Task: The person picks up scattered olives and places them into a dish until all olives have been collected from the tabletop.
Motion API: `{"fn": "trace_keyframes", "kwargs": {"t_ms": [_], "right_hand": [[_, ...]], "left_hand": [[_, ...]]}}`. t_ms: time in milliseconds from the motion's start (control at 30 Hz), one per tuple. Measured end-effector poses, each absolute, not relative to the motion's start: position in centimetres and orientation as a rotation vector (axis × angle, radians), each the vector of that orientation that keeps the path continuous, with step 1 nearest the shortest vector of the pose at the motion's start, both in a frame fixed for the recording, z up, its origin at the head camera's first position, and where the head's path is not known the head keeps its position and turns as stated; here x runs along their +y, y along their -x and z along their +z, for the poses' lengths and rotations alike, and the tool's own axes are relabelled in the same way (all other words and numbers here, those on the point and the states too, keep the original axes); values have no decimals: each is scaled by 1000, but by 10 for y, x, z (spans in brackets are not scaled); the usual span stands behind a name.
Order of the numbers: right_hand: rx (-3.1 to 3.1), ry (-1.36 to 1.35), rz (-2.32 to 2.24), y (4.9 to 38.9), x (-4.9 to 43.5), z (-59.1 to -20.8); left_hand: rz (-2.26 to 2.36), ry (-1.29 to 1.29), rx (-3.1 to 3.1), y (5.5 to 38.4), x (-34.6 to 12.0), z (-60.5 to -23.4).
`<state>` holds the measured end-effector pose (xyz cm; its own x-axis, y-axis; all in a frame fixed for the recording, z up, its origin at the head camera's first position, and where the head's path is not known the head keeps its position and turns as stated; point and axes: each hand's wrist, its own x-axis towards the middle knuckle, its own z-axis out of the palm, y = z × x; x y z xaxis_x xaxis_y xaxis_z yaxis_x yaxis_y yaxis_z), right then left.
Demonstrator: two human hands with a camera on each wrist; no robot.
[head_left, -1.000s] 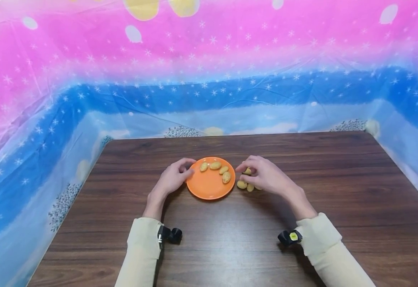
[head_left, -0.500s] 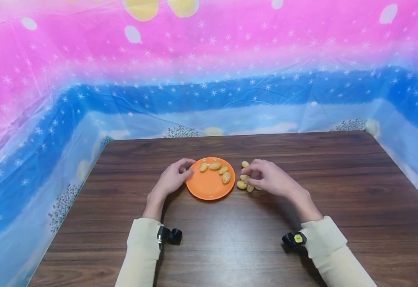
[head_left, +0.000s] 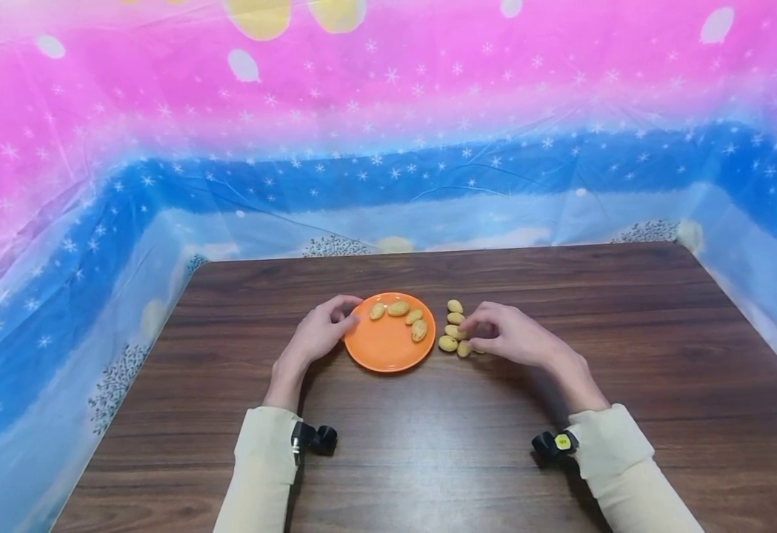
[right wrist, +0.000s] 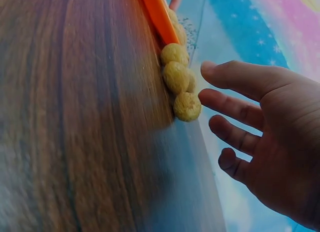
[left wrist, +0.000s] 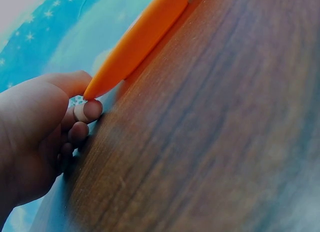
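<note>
While my left hand [head_left: 318, 331] pinches the left rim of the orange plate [head_left: 384, 354], my right hand [head_left: 518, 337], thumb and fingers parted and empty, is beside loose potatoes [head_left: 448, 343] clustered on the tabletop [head_left: 421, 444] right of the plate. Four more potatoes [head_left: 398, 309] lie along the plate's far and right sides.

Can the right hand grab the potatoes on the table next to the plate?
Probably yes. The right hand looks free and is close to the potatoes, with nothing seen in the way.
</note>
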<state>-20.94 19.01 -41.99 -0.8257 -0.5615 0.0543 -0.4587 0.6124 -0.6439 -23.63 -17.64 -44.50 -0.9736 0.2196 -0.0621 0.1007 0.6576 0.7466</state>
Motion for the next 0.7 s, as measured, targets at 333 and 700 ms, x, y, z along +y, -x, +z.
{"fn": "trace_keyframes", "kwargs": {"t_ms": [333, 700], "right_hand": [[2635, 764, -1028, 209, 201, -425], [2616, 761, -996, 211, 205, -429]], "left_hand": [[1216, -287, 2729, 237, -175, -446], [1220, -313, 2733, 236, -177, -444]]}}
